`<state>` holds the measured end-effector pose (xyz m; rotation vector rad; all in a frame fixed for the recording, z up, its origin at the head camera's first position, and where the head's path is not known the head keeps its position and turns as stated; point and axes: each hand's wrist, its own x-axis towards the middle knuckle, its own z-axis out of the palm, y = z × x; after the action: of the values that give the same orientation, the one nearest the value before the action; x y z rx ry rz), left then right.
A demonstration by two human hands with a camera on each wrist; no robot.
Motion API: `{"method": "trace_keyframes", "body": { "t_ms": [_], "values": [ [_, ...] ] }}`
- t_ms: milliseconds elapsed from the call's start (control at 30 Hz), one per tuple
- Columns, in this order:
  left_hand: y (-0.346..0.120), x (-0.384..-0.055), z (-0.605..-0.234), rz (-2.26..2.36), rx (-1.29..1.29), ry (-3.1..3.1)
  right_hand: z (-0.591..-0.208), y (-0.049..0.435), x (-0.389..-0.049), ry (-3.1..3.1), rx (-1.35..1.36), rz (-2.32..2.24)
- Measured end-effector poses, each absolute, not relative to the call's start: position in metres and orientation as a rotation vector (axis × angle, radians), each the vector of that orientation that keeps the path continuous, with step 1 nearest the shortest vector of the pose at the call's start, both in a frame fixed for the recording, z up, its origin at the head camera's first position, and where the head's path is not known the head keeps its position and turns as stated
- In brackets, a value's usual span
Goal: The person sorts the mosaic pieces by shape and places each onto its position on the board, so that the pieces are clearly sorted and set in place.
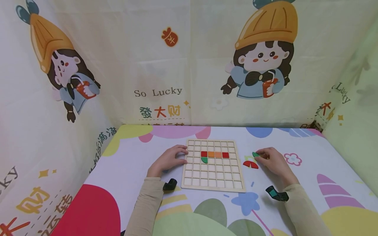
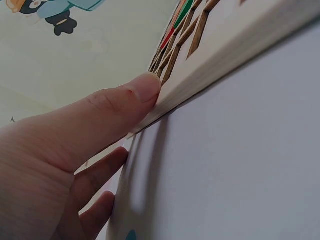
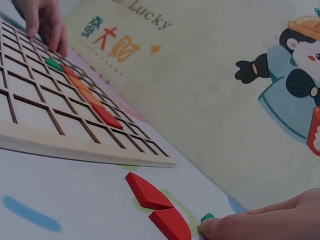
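Observation:
A wooden grid board [image 1: 212, 189] lies flat on the table. One of its rows holds a red square [image 1: 204, 154], two orange squares [image 1: 214, 154] and another red square [image 1: 225, 155]. Just below the left red square sits a green quarter-circle piece [image 1: 204, 160]. My left hand [image 1: 169, 160] rests at the board's left edge, and in the left wrist view its thumb [image 2: 145, 87] touches the rim. Right of the board, my right hand [image 1: 273, 162] pinches a small green piece [image 1: 255, 154], mostly covered by the fingers in the right wrist view.
Two red quarter-circle pieces [image 1: 250, 165] lie side by side between the board and my right hand. A printed cloth [image 1: 203, 78] hangs behind the table, with more cloth at both sides. The tablecloth [image 1: 168, 209] carries colourful printed shapes.

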<state>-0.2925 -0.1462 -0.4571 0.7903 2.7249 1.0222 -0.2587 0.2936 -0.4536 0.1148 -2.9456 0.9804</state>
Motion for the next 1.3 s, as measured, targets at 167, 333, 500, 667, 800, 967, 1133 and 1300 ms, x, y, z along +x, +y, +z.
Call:
{"method": "trace_keyframes", "body": {
  "t_ms": [167, 333, 500, 667, 800, 967, 1133, 1300],
  "values": [
    [-0.146, -0.293, -0.458, 1.013, 0.784, 2.724, -0.452, 0.293, -0.257, -2.941, 0.080, 0.987],
    [-0.146, -0.293, -0.457, 1.013, 0.789, 2.728, -0.449, 0.293, -0.256, -2.950, 0.004, 1.047],
    [-0.146, -0.292, -0.457, 1.019, 0.805, 2.731, -0.445, 0.289, -0.255, -2.948, -0.012, 1.054],
    [-0.146, -0.293, -0.457, 1.004, 0.785, 2.734, -0.438, 0.276, -0.254, -2.921, 0.015, 1.084],
    [-0.146, -0.292, -0.456, 1.008, 0.774, 2.732, -0.432, 0.259, -0.253, -2.892, 0.070, 1.132],
    [-0.146, -0.292, -0.456, 1.005, 0.773, 2.732, -0.429, 0.235, -0.249, -2.843, 0.177, 1.198],
    [-0.146, -0.292, -0.458, 1.012, 0.793, 2.733, -0.429, 0.217, -0.248, -2.810, 0.236, 1.284],
    [-0.147, -0.292, -0.457, 1.021, 0.800, 2.724, -0.430, 0.204, -0.250, -2.814, 0.249, 1.299]
  ]
}}
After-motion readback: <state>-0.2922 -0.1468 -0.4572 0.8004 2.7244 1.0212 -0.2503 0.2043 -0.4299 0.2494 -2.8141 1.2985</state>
